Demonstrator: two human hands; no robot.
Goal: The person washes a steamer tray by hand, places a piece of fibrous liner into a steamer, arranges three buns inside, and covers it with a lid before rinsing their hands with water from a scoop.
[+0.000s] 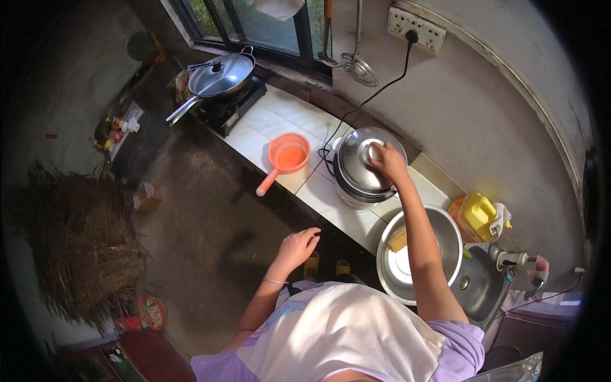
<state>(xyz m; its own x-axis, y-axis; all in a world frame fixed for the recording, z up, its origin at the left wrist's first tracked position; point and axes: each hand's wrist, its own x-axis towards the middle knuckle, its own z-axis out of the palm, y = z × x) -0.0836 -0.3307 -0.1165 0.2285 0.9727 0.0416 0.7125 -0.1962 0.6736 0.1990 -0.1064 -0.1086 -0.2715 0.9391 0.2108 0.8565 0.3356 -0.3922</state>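
My right hand (389, 162) grips the knob of a metal lid (358, 169) on a rice cooker (355, 198) that stands on the white tiled counter. The lid looks tilted or slightly off the rim; I cannot tell how far. My left hand (298, 246) hangs in the air over the floor beside the counter edge, with nothing in it. Left of the cooker sits an orange plastic dipper (289, 153), its handle over the counter's front edge. A big metal basin (439, 219) with a yellowish block (397, 241) inside lies under my right forearm.
A lidded wok (222, 76) sits on a black stove (224, 117) at the counter's far end. A power cord (377, 95) runs from the wall socket (415, 28) to the cooker. Right of the basin are a yellow jug (479, 217) and a sink (482, 281). Brushwood (90, 253) lies at left.
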